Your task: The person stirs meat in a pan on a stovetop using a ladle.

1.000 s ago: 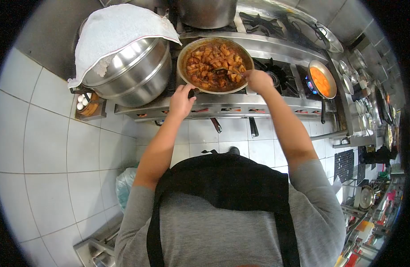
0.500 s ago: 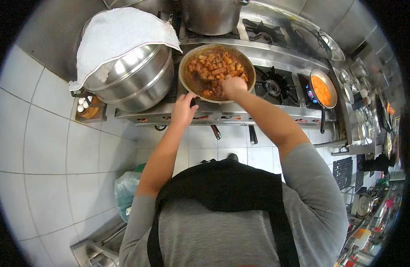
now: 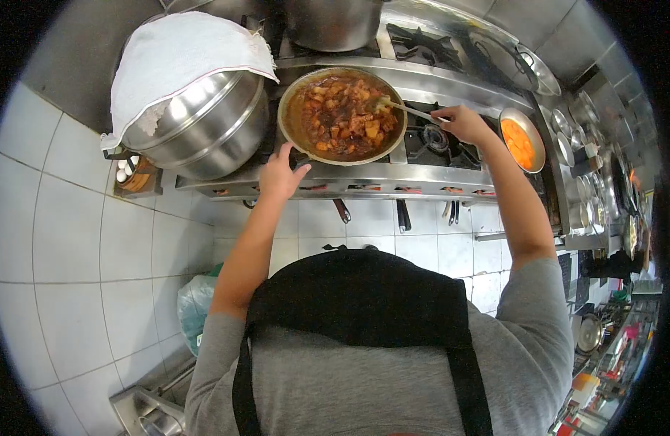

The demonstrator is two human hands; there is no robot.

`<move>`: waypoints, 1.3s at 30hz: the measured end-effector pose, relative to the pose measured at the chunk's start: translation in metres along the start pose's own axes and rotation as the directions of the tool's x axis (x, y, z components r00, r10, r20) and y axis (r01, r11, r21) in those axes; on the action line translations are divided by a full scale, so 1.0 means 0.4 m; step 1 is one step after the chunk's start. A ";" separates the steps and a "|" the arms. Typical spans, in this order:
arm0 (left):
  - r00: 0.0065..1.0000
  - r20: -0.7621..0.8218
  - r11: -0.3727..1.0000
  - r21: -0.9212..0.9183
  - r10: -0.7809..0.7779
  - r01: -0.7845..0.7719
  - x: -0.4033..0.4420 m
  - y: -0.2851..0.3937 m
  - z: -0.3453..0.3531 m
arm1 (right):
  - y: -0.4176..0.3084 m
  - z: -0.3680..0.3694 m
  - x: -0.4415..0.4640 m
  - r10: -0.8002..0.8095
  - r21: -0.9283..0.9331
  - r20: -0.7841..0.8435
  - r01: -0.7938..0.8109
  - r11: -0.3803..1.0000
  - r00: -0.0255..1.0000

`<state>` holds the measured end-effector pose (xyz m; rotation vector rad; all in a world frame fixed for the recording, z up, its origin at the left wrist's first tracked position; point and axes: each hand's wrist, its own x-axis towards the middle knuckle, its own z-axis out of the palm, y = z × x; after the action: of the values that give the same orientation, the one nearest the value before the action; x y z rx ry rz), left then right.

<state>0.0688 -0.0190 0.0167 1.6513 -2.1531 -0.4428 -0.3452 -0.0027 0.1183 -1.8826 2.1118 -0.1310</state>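
Note:
A wide pan (image 3: 285, 116) on the stove holds browned chunks of food (image 3: 346, 116) in dark sauce. My left hand (image 3: 279, 174) is closed on the pan's handle (image 3: 300, 161) at its near left side. To the right of the pan, my right hand (image 3: 462, 123) grips the end of a long spoon (image 3: 415, 111). The spoon slants down to the left, and its head lies among the chunks at the pan's upper right.
Left of the pan stands a large steel pot (image 3: 226, 131) under a white cloth (image 3: 182, 62). A tall pot (image 3: 333, 25) is behind. A small pan (image 3: 540, 145) with orange slices (image 3: 517, 144) sits at the right. Eggs (image 3: 125, 168) lie at the far left.
My right hand has moved from over the pan to its right, drawing the spoon toward the pan's right side. The chunks have shifted. My left hand stays at the handle.

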 end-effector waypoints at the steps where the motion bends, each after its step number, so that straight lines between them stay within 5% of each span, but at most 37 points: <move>1: 0.999 0.023 0.999 0.040 -0.026 0.025 0.006 0.003 0.007 | 0.024 -0.014 -0.015 -0.048 -0.035 -0.033 0.047 0.998 0.998; 7: 0.977 0.168 0.985 0.135 -0.130 0.108 0.022 0.020 0.004 | -0.003 -0.034 -0.060 0.001 -0.307 -0.002 -0.001 0.952 1.000; 13: 0.991 0.123 0.996 0.079 -0.045 0.036 0.025 -0.007 0.014 | -0.039 0.169 0.089 0.043 -0.134 0.015 -0.041 0.990 0.999; 16: 0.993 0.108 0.996 0.076 -0.056 0.048 0.026 -0.017 0.013 | -0.049 0.180 0.108 -0.079 -0.055 0.027 0.080 0.995 0.997; 22: 0.997 0.066 0.998 0.064 -0.033 0.029 0.018 -0.029 0.005 | -0.060 -0.068 0.114 -0.115 -0.344 0.054 0.126 0.930 0.992; 29: 0.993 0.056 0.990 0.101 -0.105 0.099 0.027 -0.031 0.019 | 0.020 0.014 0.434 -0.120 -0.476 0.015 0.112 0.872 0.993; 30: 0.993 0.049 0.989 0.107 -0.111 0.105 0.026 -0.033 0.022 | 0.069 0.059 0.491 -0.240 -0.399 0.001 0.221 0.890 0.971; 32: 0.989 0.055 0.987 0.095 -0.135 0.130 0.029 -0.026 0.025 | 0.084 0.152 0.589 -0.186 -0.198 0.307 0.254 0.947 0.933; 34: 0.988 0.049 0.987 0.080 -0.143 0.139 0.022 -0.016 0.029 | 0.004 0.189 0.507 0.039 0.178 0.466 -0.137 0.974 0.884; 36: 0.991 0.020 0.990 0.059 -0.130 0.128 0.022 -0.006 0.030 | -0.045 0.205 0.443 -0.100 0.328 0.467 -0.067 0.942 0.878; 39: 0.987 0.021 0.984 0.087 -0.157 0.154 0.019 0.000 0.038 | 0.003 0.261 0.429 -0.469 0.054 0.045 0.467 0.883 0.882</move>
<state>0.0597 -0.0262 0.0044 1.8796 -2.0971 -0.4261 -0.3317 -0.1570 -0.0096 -2.3055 1.5624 -0.2224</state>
